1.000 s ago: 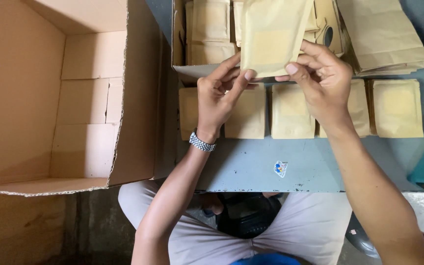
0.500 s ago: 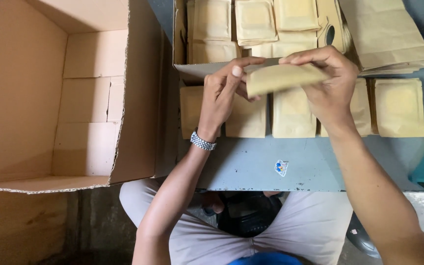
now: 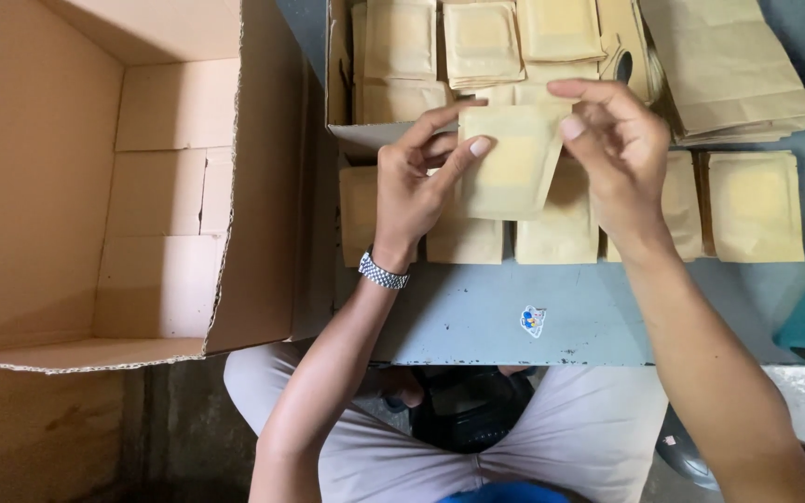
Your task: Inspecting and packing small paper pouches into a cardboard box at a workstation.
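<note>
Beside the big open cardboard box (image 3: 132, 186), over the grey table (image 3: 477, 317) with its row of flat packets (image 3: 755, 207), both hands hold one tan paper pouch (image 3: 512, 163) up. The left hand (image 3: 412, 191) pinches its left edge, the right hand (image 3: 619, 154) its top right corner, fingers closed on paper. Best kept level, gripped lightly by the edges. The pouch looks flat, square, uncreased.

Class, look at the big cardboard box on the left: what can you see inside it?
Inside the open cardboard box, only its bare brown walls and folded bottom flaps show. No pouches are visible. The near wall covers the strip of floor closest to the person, so that part cannot be checked.
</note>
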